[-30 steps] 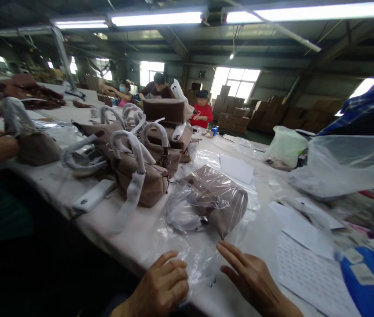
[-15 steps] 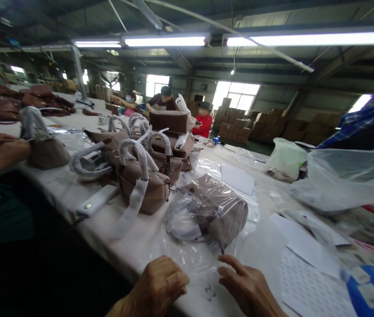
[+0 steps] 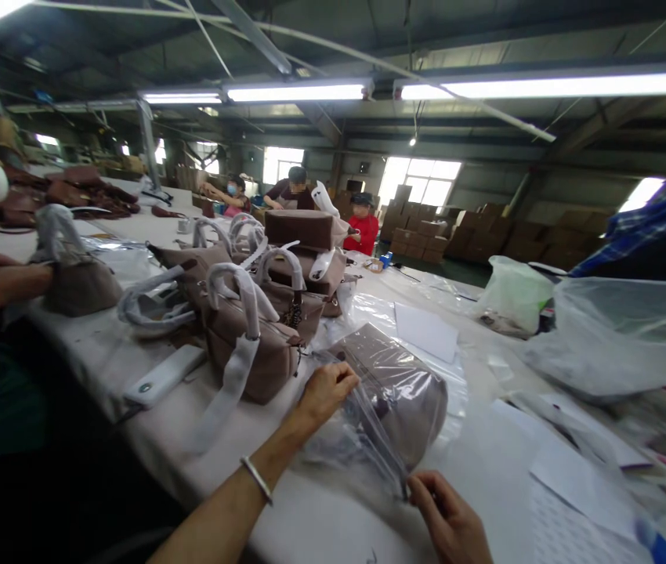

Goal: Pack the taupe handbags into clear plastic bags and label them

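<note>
A taupe handbag (image 3: 412, 392) lies on its side inside a clear plastic bag (image 3: 362, 439) on the white-covered table in front of me. My left hand (image 3: 328, 388) pinches the plastic bag's edge at its upper left, beside the handbag. At the near corner, my right hand (image 3: 447, 509) is closed with thumb and fingers on the same plastic edge. Between the two hands the edge runs taut and slanting. Just left of my left hand stands another taupe handbag (image 3: 251, 352), its handles wrapped in white.
More wrapped handbags (image 3: 309, 235) are piled behind. A white handheld device (image 3: 165, 376) lies near the table's edge. At left, a co-worker's hand (image 3: 21, 282) touches a small handbag (image 3: 83, 286). Paper sheets (image 3: 580, 470) and a large plastic bag (image 3: 632, 337) lie at right.
My left hand has moved forward and up onto the plastic bag's edge. My right hand has shifted slightly right and closed on the near corner. The plastic edge is now pulled straight across.
</note>
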Tool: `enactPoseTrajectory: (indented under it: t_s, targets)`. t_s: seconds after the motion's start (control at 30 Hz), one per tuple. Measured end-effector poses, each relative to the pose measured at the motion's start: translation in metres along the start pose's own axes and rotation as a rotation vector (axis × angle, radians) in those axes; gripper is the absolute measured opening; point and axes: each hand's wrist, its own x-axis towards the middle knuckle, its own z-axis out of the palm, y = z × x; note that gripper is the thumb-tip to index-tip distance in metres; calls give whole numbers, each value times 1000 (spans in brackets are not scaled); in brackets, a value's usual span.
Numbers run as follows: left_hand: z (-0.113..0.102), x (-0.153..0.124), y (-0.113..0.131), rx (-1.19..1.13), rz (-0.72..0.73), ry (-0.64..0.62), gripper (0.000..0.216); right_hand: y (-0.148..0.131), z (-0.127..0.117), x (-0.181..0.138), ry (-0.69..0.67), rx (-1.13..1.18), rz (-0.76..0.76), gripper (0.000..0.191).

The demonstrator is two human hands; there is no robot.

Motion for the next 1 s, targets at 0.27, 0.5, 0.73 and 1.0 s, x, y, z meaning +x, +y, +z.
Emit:
enactPoseTrajectory:
  t_s: [0.27,0.5,0.73,1.0]
  targets:
    - [34,26,-20,168,93,113,7,9,2,3,20,-1,135,51]
    - [40,33,-38,148,104,101,8,1,-6,-8,115,36,217,47]
    - [38,50,-62,40,140,60,27,-2,-181,-59,742,-369,377,48]
    - [39,57,-73,71,104,53,41,56,-314,-88,709,-206,768,48]
